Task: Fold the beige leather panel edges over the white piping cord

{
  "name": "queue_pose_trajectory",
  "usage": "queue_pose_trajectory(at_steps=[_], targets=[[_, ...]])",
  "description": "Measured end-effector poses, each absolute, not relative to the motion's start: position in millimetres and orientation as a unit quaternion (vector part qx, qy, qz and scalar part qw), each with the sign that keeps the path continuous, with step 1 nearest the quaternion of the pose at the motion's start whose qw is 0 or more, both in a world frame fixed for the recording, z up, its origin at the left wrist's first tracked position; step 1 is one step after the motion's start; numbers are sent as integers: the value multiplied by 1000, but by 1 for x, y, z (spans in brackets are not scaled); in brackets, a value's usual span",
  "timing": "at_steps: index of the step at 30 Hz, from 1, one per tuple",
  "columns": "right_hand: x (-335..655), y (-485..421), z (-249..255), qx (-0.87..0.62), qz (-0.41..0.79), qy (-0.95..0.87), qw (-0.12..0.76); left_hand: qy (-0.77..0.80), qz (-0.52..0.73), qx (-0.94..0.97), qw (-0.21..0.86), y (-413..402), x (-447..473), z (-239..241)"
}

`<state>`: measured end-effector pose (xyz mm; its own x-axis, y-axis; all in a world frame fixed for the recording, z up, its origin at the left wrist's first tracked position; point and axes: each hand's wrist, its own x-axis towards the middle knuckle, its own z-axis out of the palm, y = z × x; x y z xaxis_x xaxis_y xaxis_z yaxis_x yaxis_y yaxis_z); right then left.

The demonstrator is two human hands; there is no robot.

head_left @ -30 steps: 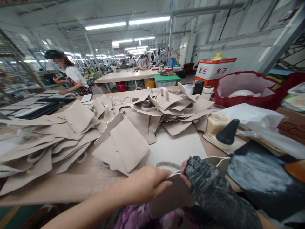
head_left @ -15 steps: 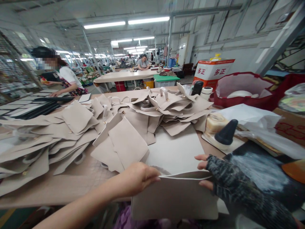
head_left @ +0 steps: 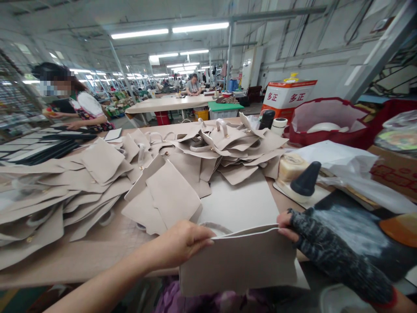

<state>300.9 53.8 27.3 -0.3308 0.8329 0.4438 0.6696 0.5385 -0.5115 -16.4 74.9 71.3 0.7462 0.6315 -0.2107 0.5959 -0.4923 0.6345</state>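
A beige leather bag panel (head_left: 237,265), folded over with a pale inner edge, hangs at the table's front edge. My left hand (head_left: 187,243) pinches its upper left corner between thumb and fingers. At the upper right corner my right hand (head_left: 288,226), in a dark grey knitted sleeve with bare fingertips, is closed on the same panel. A thin gap runs along the top between its two layers. Behind it lies a pale flat sheet (head_left: 237,200), and a grey curved strip, perhaps a handle, shows by my left fingers. Further beige panels (head_left: 176,191) lie just beyond.
Heaps of beige panels with handles (head_left: 224,143) cover the table's middle and left. To the right stand a black-capped pot (head_left: 304,182), a yellowish block (head_left: 291,167), a red bag (head_left: 325,113) and a tin (head_left: 288,95). A co-worker (head_left: 81,104) stands at the far left.
My right hand has closed from spread fingers onto the panel's right corner, raising that end slightly. My left hand keeps its pinch. The whole view has shifted a little.
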Motion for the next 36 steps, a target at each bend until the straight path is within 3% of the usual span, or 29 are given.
queue_pose_trajectory(at_steps=[4, 10, 21, 36], targets=[[300, 51, 34, -477, 65, -803, 352, 363, 15, 864, 350, 75, -16, 72], [307, 49, 33, -479, 89, -825, 287, 359, 15, 878, 317, 75, 3, 65], [303, 50, 36, -455, 82, -834, 301, 344, 70, 886, 304, 78, 26, 62], [291, 40, 39, -449, 100, -852, 252, 322, 99, 895, 293, 74, 44, 66]])
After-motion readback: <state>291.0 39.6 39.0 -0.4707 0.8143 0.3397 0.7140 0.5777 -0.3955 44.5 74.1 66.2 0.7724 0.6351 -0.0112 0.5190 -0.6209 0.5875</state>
